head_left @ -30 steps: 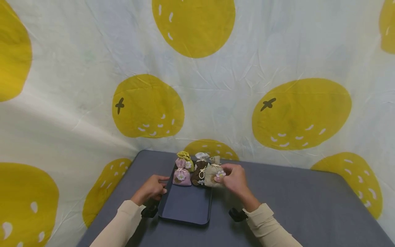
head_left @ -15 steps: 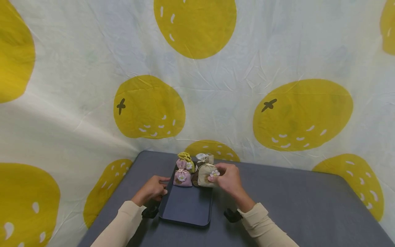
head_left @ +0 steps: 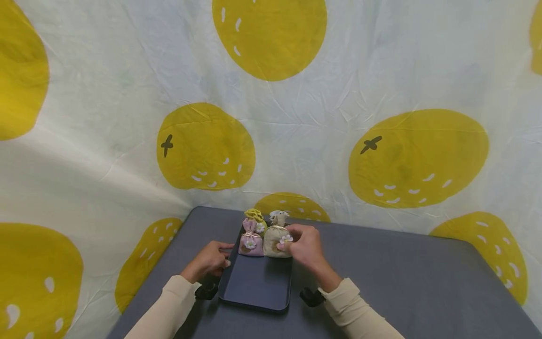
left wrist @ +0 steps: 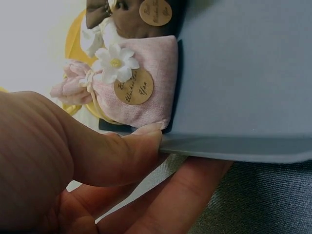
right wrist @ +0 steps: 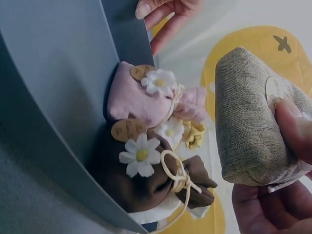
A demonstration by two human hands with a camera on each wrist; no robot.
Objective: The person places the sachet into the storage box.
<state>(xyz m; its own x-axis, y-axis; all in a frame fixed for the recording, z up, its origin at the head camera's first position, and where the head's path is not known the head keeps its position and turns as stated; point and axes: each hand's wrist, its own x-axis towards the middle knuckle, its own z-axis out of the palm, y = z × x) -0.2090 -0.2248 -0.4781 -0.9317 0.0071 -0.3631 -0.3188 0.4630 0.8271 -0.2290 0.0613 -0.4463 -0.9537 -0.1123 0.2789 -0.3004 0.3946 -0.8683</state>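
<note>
My right hand [head_left: 308,245] pinches a beige drawstring pouch [head_left: 273,241] between thumb and fingers. In the right wrist view this pouch is raised, apart from a brown pouch [right wrist: 109,170] in the tray; the head view has it covering the brown one. On the other side, my left hand [head_left: 208,259] grips the side wall of a dark blue-grey tray [head_left: 256,287]. The left wrist view puts its thumb at the rim and its fingers outside. Beside that thumb stands a pink pouch [left wrist: 158,63] with a white flower and round tag.
Behind the pink pouch is a yellow pouch [head_left: 255,215]; a white pouch [head_left: 277,214] is partly hidden behind the beige one. The tray lies on a dark grey table [head_left: 381,273]. A white cloth [head_left: 296,155] with yellow fruit shapes hangs behind it.
My right hand has carried the beige pouch leftward, from the tray's right edge to beside the pink pouch, covering the brown one in the head view. My left hand has stayed in place.
</note>
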